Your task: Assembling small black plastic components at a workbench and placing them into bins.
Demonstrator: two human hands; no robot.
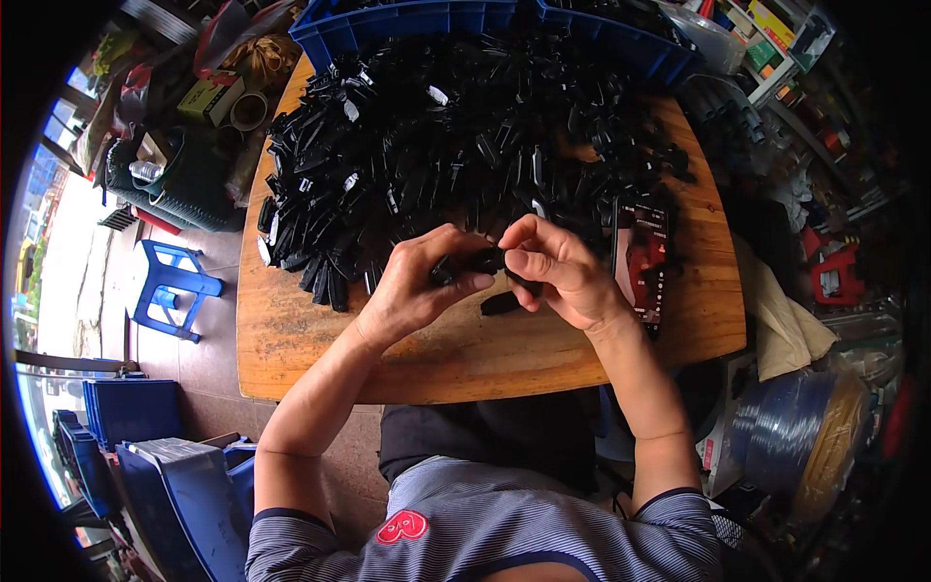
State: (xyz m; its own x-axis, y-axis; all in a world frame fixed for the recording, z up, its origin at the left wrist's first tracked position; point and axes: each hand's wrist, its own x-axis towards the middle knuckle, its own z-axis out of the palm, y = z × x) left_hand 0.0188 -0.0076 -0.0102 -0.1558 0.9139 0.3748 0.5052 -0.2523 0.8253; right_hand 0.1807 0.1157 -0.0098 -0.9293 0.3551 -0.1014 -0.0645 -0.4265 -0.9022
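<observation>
My left hand (419, 281) is closed around a small black plastic piece (470, 260), held above the near part of the wooden table (320, 359). Thumb and index finger of my right hand (567, 276) pinch that piece's right end, so the two hands meet at it. Its exact kind is too dark to make out. Just below the hands another black piece (499, 305) lies on the wood. Beyond my fingers spreads a large heap of similar black pieces (436, 145), a few with shiny silvery faces.
A lit phone (641, 262) lies to the right of my right hand. Blue crates (407, 24) stand behind the heap. On the floor at left is a blue stool (175, 288). Wound clear tubing (786, 427) and a pale cloth (790, 330) sit at right.
</observation>
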